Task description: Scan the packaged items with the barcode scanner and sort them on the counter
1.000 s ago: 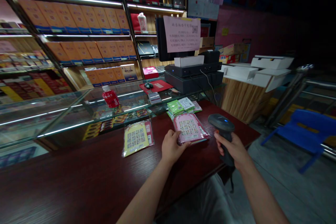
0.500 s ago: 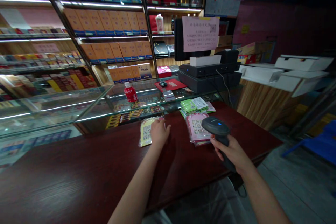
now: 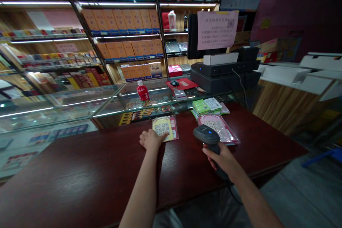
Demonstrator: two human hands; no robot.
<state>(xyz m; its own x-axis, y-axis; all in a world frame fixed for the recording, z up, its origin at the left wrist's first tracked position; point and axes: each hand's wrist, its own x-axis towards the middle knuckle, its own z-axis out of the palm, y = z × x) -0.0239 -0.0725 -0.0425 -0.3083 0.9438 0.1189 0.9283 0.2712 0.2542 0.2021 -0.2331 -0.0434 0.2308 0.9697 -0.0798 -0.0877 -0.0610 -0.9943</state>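
My right hand (image 3: 221, 158) is wrapped round the handle of a dark barcode scanner (image 3: 207, 135) with a small blue light on its top. The scanner's head is just left of a stack of pink plastic-wrapped packets (image 3: 221, 128). A yellow-and-pink packet (image 3: 163, 125) printed with rows of small pictures lies flat on the dark red table (image 3: 88, 171). At its near left corner is my left hand (image 3: 151, 139), fingers apart, the thumb over the packet's near edge and the other fingers to its left. Green and white packets (image 3: 207, 106) are piled behind the pink ones.
Beyond the table runs a glass display counter (image 3: 107, 105) with a red bottle (image 3: 142, 91) on it. A monitor with a paper sign (image 3: 217, 30) stands above a black cash drawer (image 3: 221, 82). Boxed goods fill the back shelves; a wooden counter (image 3: 283, 103) is at right.
My left hand has shifted from the yellow packet's right side to its near left corner, uncovering the pink part. The scanner has moved left and nearer me, off the pink stack. The view has turned left.
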